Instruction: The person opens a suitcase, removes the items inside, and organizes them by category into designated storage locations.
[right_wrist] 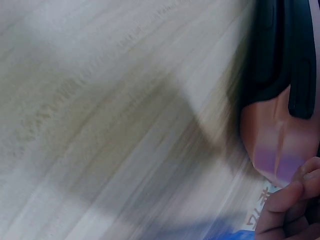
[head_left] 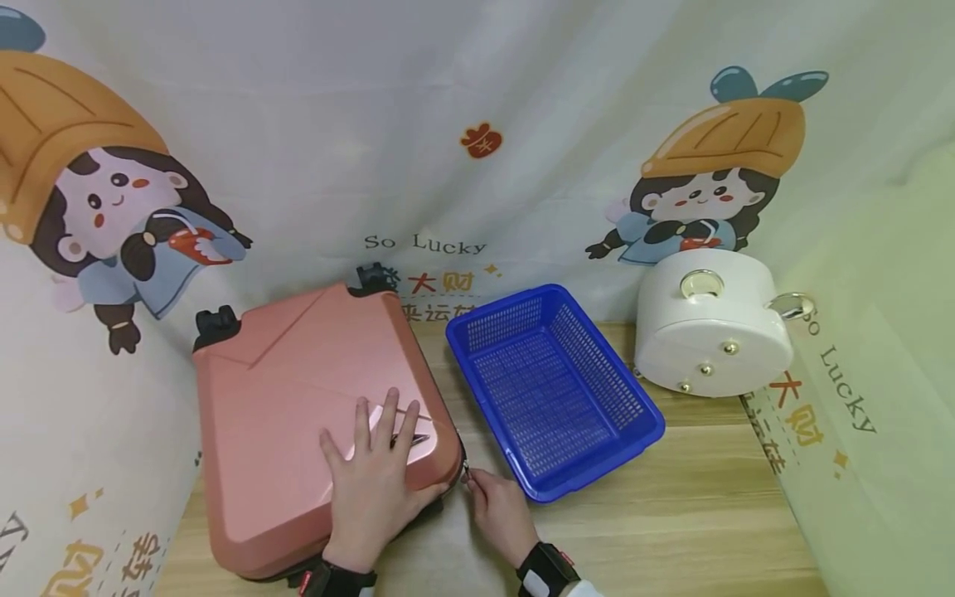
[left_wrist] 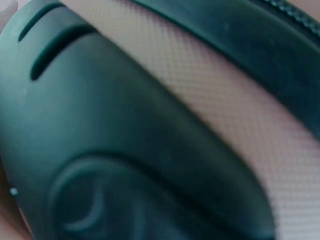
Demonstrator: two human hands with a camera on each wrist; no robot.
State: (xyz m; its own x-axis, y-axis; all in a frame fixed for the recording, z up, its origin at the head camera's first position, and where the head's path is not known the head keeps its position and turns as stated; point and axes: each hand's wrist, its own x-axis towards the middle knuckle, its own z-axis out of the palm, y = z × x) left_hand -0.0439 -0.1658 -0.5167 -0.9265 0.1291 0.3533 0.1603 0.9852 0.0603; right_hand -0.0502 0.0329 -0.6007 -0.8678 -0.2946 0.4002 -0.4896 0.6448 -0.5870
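Observation:
A pink hard-shell suitcase (head_left: 283, 448) lies flat on the wooden table, its black wheels (head_left: 218, 323) toward the back wall. My left hand (head_left: 373, 489) rests on the lid near the front right corner, fingers spread over the shiny badge. At that same corner my right hand (head_left: 501, 510) pinches a small zipper pull (head_left: 466, 469) between thumb and fingertips. The left wrist view is filled by a black molded part (left_wrist: 125, 115) of the suitcase's side, close up. In the right wrist view, curled fingers (right_wrist: 285, 205) meet the pink corner (right_wrist: 277, 135).
Just right of the suitcase sits a blue perforated plastic basket (head_left: 525, 468). A white round bag-like case (head_left: 709, 332) with metal studs and a ring stands at the back right. Printed cloth (head_left: 552, 199) hangs behind and at both sides of the wooden table (head_left: 716, 497).

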